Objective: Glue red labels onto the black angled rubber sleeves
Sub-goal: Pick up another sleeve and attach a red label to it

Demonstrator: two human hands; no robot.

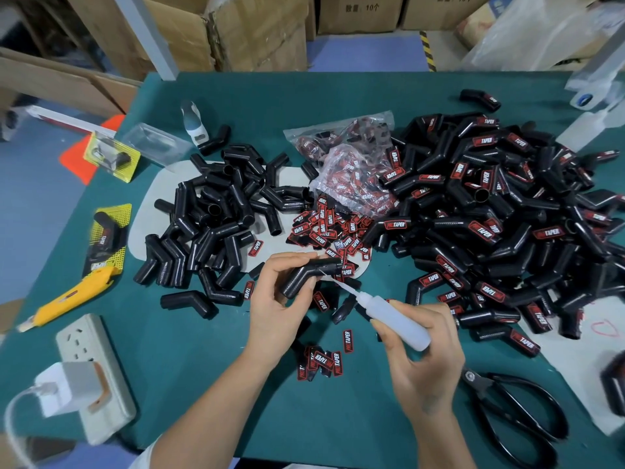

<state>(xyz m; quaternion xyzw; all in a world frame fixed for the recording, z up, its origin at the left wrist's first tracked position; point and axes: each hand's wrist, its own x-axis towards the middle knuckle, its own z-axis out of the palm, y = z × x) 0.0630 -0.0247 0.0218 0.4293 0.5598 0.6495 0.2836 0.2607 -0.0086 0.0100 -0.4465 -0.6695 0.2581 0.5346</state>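
My left hand holds a black angled rubber sleeve above the green table, fingers curled round it. My right hand grips a small white glue bottle; its thin nozzle tip touches the sleeve's upper arm. A pile of plain black sleeves lies to the left. A large heap of sleeves with red labels lies to the right. Loose red labels are scattered in the middle, and a few more labels lie between my forearms.
Plastic bags of labels sit at centre back. Black scissors lie at the right front. A yellow utility knife and a white power strip with a plugged charger are at the left. Cardboard boxes stand behind the table.
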